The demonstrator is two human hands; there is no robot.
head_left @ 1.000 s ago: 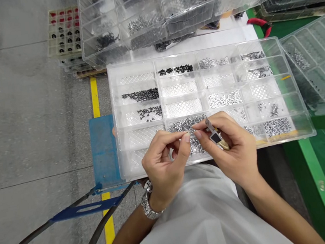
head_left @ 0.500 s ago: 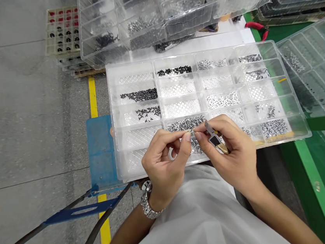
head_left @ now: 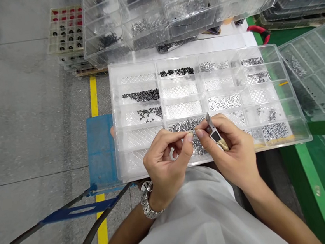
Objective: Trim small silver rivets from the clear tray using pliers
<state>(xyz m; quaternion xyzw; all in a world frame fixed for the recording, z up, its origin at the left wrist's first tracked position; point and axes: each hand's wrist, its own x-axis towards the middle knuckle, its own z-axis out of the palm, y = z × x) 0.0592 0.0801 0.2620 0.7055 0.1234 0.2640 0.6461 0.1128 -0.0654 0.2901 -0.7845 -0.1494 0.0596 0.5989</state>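
My left hand [head_left: 168, 156] is closed in a pinch, thumb against forefinger, over the near part of a clear compartment tray [head_left: 141, 139]. At its fingertips is a tiny silvery metal piece [head_left: 194, 133], too small to make out its kind. My right hand [head_left: 231, 149] meets it there, its thumb and forefinger also pinched at the piece. Tucked in the right hand is a metal tool [head_left: 215, 134] with a grey pointed tip, a dark rectangular patch and a brass-coloured end; the fingers partly hide it. Silvery screws [head_left: 188, 124] lie in the compartments beneath and behind the fingertips.
Black screws [head_left: 144, 96] fill other compartments. A larger clear divided bin [head_left: 153, 40] stands behind the tray, with red-handled pliers [head_left: 260, 32] to its right. Another clear tray [head_left: 316, 57] rests on the green bench at right. A blue trolley [head_left: 101, 152] stands at left.
The view has shifted slightly. Both hands keep their pinch at the tiny piece, and the tool in my right hand is tilted a little differently, its tip more upright.
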